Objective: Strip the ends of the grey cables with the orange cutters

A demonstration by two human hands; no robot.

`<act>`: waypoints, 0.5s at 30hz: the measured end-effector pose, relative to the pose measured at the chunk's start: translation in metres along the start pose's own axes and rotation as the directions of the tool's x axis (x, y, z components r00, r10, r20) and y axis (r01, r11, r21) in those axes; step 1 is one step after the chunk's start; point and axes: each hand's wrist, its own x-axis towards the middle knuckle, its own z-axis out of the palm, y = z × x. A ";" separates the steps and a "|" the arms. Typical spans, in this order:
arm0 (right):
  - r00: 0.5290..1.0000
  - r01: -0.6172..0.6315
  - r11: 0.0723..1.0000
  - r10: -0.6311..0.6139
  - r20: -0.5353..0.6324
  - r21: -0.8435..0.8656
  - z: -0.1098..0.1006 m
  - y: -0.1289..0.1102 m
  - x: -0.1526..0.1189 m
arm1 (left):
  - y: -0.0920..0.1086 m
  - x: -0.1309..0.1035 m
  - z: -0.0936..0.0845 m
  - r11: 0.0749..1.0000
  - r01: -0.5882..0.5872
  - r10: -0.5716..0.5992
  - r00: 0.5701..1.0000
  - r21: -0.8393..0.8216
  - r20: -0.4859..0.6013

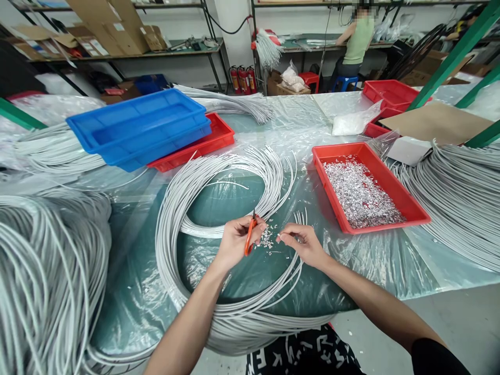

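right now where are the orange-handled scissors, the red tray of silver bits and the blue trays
orange-handled scissors [249,237], head view, on the orange handle in the left hand
red plastic tray of silver bits [390,177], head view, on its right rim
stacked blue plastic trays [117,117], head view, on the top tray's left rim

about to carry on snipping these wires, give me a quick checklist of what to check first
1. Scissors gripped in left hand: ok.
2. Right hand pinching a wire end: cannot tell, fingertips hide it.
3. Fingers clear of the blades: cannot tell, blades barely show.
4. Wire coil lying loose under both hands: ok.
5. Red tray of cut bits close on the right: ok.
6. Loose bits littering the plastic sheet between the hands: not ok.
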 end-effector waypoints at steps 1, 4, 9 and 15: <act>1.000 -0.012 1.000 0.012 0.001 0.005 0.000 0.001 0.000 | 0.000 0.001 -0.001 1.000 -0.005 0.005 1.000 0.028 -0.005; 0.999 -0.039 0.998 0.039 0.002 0.042 -0.001 0.002 0.001 | -0.002 0.003 -0.002 0.995 0.030 -0.031 0.999 0.098 0.014; 0.994 -0.105 0.988 0.108 -0.020 0.117 -0.002 0.003 0.003 | -0.004 0.004 0.000 0.983 0.059 -0.066 0.997 0.174 0.036; 0.986 -0.135 0.973 0.151 -0.075 0.187 -0.001 0.010 0.003 | -0.009 0.004 0.000 0.975 0.002 -0.007 1.000 0.222 0.020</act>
